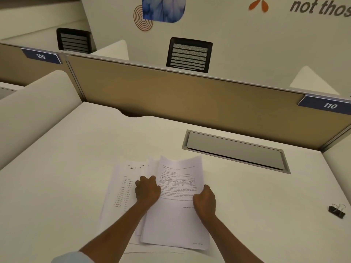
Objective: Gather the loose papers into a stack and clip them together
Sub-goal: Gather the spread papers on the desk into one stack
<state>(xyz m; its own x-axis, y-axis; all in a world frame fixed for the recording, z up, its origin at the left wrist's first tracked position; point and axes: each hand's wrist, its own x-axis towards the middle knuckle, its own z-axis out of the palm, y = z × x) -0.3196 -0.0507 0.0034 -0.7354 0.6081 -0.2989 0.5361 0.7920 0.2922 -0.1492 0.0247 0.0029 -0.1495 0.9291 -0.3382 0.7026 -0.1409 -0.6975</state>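
Several printed white papers [176, 221] lie overlapped on the cream desk [66, 168], near its front middle. The top sheet carries text and a small table. A second sheet [121, 186] with a column of print sticks out to the left beneath it. My left hand [147, 190] grips the top sheet's left edge, fingers curled. My right hand [205, 201] grips its right edge the same way. A black binder clip [336, 210] with silver handles lies on the desk far to the right, apart from both hands.
A grey cable-tray lid [235, 150] is set into the desk behind the papers. A tan partition [180, 99] with number tags 109 and 110 closes the back. A cream side divider [34, 109] stands at the left. Two black mesh chairs [190, 55] stand beyond.
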